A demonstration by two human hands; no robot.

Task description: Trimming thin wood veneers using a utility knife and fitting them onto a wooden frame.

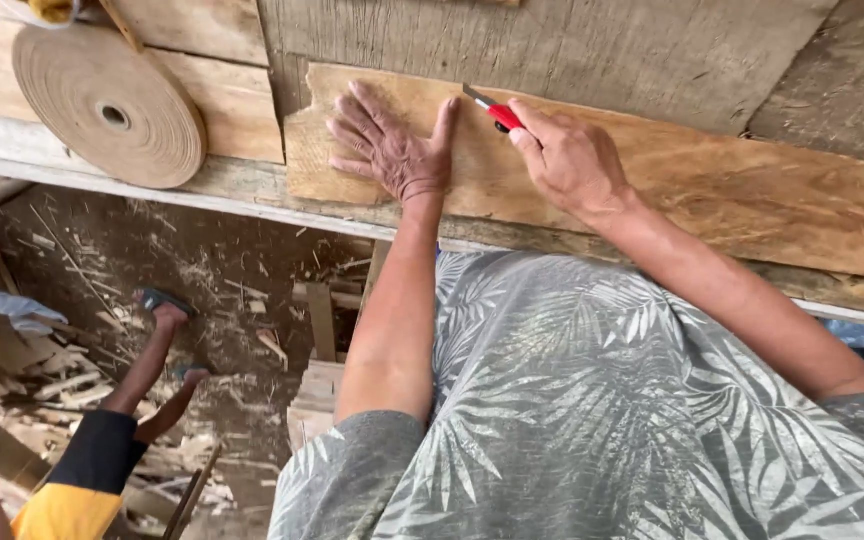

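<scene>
My left hand (390, 145) lies flat, fingers spread, on a thin brown wood veneer sheet (712, 185) that rests on the workbench. My right hand (570, 160) grips a red utility knife (492, 110) just right of my left thumb. The knife's metal blade points up and left, its tip at the veneer's upper edge.
A roll of brown tape (112, 105) leans on the bench at the upper left. Weathered planks (552, 45) lie behind the veneer. Below the bench, the dirt floor (232, 290) is strewn with wood scraps, and another person's legs (147, 375) show at the lower left.
</scene>
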